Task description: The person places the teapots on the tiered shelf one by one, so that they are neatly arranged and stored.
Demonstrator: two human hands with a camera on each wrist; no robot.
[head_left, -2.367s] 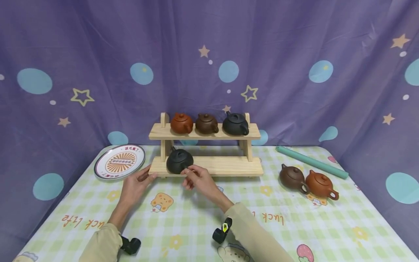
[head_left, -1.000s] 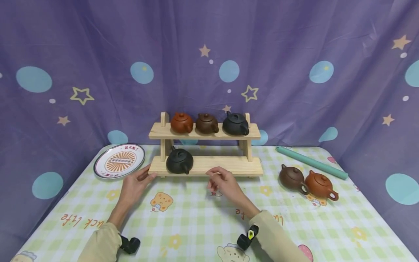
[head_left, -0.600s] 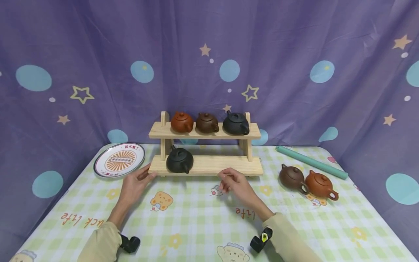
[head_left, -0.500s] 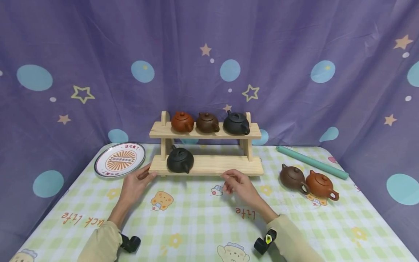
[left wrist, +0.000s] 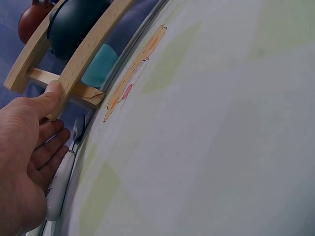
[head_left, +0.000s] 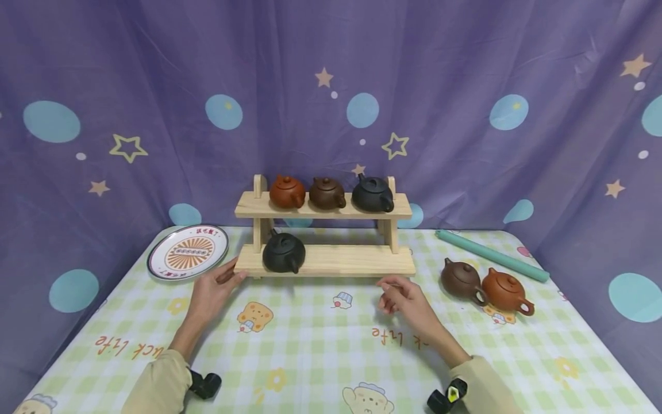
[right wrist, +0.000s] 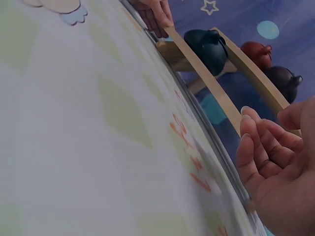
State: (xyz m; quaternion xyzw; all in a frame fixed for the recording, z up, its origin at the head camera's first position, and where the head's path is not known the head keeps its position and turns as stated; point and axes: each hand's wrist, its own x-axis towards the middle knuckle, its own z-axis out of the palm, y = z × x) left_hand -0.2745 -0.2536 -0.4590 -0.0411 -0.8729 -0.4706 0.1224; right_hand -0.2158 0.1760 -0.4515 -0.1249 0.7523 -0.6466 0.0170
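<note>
Pale wood makes up the two-tier rack (head_left: 357,260), upright before the curtain (head_left: 331,46). Your left hand (head_left: 209,296) grips the left end of the lower board, thumb and fingers to opposite sides. Your right hand (head_left: 411,302) holds nothing: fingers loosely curled, thumb near them, beside the rack's front right corner. Contact there cannot be confirmed.

The black teapot (head_left: 283,254) sits upright on the lower board's left part, untouched by you. The step in hand, in my judgement, is steadying the rack while your right hand is between holds. If you proceed with the dark brown teapot (head_left: 459,280) on the cloth (head_left: 310,345), the move calls for a reach to your right and a grip on its ring handle.

Edges: the black teapot's handle points towards the board's front edge. The dark brown teapot's handle lies close against the orange-brown teapot (head_left: 505,291); whether they touch, I cannot tell. The green roll (head_left: 491,255) lies behind both, limiting rearward room.

Open room: bare board extends right from the black teapot; cloth separates your right hand from the pair.
</note>
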